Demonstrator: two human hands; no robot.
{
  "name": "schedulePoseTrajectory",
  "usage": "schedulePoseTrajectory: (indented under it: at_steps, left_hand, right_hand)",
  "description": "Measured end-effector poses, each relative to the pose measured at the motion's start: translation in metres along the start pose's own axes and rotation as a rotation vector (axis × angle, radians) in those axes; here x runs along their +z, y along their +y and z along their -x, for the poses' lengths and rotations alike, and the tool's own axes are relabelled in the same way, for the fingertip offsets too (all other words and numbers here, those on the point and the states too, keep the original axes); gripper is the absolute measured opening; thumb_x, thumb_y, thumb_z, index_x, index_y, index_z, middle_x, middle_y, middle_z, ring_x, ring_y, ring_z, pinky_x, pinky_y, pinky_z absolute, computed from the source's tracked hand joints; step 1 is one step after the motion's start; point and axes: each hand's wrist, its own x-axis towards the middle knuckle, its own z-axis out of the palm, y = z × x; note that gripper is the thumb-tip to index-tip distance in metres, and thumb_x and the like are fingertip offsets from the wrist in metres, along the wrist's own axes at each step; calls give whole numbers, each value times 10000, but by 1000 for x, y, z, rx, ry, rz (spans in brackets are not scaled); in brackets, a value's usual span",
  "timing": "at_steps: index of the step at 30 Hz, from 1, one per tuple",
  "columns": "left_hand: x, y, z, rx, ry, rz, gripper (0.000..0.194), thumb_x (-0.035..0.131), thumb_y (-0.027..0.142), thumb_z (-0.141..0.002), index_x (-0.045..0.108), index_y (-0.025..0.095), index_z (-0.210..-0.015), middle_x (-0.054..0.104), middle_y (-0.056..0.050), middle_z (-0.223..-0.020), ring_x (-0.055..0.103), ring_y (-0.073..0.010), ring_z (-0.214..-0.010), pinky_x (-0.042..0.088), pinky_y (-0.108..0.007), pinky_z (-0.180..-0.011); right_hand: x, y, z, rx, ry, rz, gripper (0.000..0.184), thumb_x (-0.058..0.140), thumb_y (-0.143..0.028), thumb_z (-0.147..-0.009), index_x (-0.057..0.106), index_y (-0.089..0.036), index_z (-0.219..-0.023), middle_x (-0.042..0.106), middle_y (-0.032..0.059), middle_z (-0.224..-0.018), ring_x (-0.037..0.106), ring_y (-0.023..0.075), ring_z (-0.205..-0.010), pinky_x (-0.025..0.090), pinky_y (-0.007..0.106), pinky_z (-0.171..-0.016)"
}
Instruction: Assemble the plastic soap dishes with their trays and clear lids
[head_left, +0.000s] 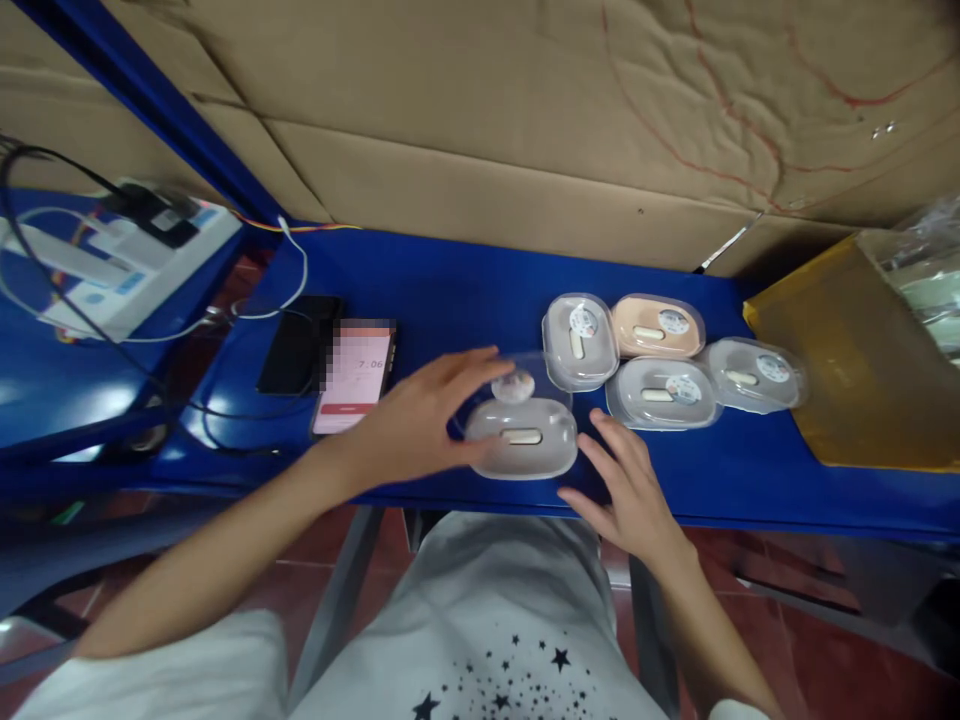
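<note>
A clear plastic case with a small white piece inside lies on the blue table near its front edge. My left hand rests against the case's left side, fingers stretched over its top edge. My right hand lies open just right of the case, fingers spread, holding nothing. Several more cases lie beyond: a clear one, a peach one, and two clear ones.
A phone with a lit pink screen and a dark phone lie left of my hands. Cables and a white device sit at far left. A yellow box stands at right. Cardboard backs the table.
</note>
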Motion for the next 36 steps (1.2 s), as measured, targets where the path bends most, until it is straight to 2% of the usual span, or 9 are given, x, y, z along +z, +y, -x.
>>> schedulePoseTrajectory:
  at_steps: [4,9,12,18,22,25,28,32,36]
  left_hand:
    - [22,25,25,125,-41,-55,695,684,529,-1032,440,275,-1631,365,-186,-1775,541,-365,-1526,501,-553,-1210]
    - [36,23,26,182,-46,-166,746,619,576,-1075,347,264,-1696,281,-204,-1806,421,-386,-1615,437,-568,-1268]
    - [41,22,25,211,-38,-231,773,597,614,-1077,335,249,-1706,313,-197,-1796,353,-390,-1651,407,-563,-1292]
    - [44,20,23,203,15,-291,680,590,522,-1093,410,206,-1668,389,-235,-1751,460,-429,-1580,482,-591,-1213]
    - [30,9,9,15,99,-324,618,606,397,-1070,470,188,-1636,330,-257,-1773,348,-450,-1644,338,-671,-1297]
    - [17,2,-8,-107,166,-358,612,593,342,-1068,467,185,-1645,243,-257,-1806,272,-481,-1667,273,-725,-1305]
    - [13,10,-23,-102,184,-356,638,596,302,-1064,434,217,-1675,261,-223,-1810,276,-457,-1672,259,-716,-1317]
    - [19,33,-41,27,97,-350,605,611,333,-1076,474,248,-1659,334,-200,-1789,358,-428,-1645,275,-666,-1331]
    - [20,33,-62,-27,52,-385,779,734,473,-1015,416,263,-1694,266,-225,-1808,259,-498,-1666,210,-789,-1293]
  right_hand:
    - [-1,1,-4,-42,-70,23,731,710,-366,-1052,378,-322,-1702,548,114,-1670,496,339,-1565,534,556,-1182]
    - [-1,1,-5,-42,-73,5,692,694,-281,-1062,405,-305,-1691,605,109,-1623,536,309,-1540,532,534,-1190]
    - [0,1,-4,-36,-58,12,686,686,-254,-1063,411,-311,-1688,614,108,-1615,545,307,-1537,535,539,-1193]
    - [3,-4,-10,-27,-109,49,704,647,-261,-1083,345,-285,-1718,545,124,-1677,500,285,-1578,477,549,-1262]
    - [-9,4,1,16,-12,120,721,646,-253,-1077,330,-296,-1725,557,127,-1667,522,293,-1559,434,555,-1276]
    - [-26,26,21,216,113,268,653,647,-280,-1074,416,-334,-1682,541,131,-1678,492,354,-1573,389,628,-1264]
    - [-41,47,40,341,128,373,624,629,-349,-1087,424,-324,-1676,528,152,-1682,423,406,-1606,320,705,-1263]
    - [-52,49,46,268,79,323,544,690,-353,-1059,543,-343,-1583,659,129,-1495,545,381,-1505,362,666,-1249]
    - [-54,44,28,183,24,177,527,748,-373,-1024,598,-342,-1528,660,120,-1397,535,385,-1522,441,639,-1220]
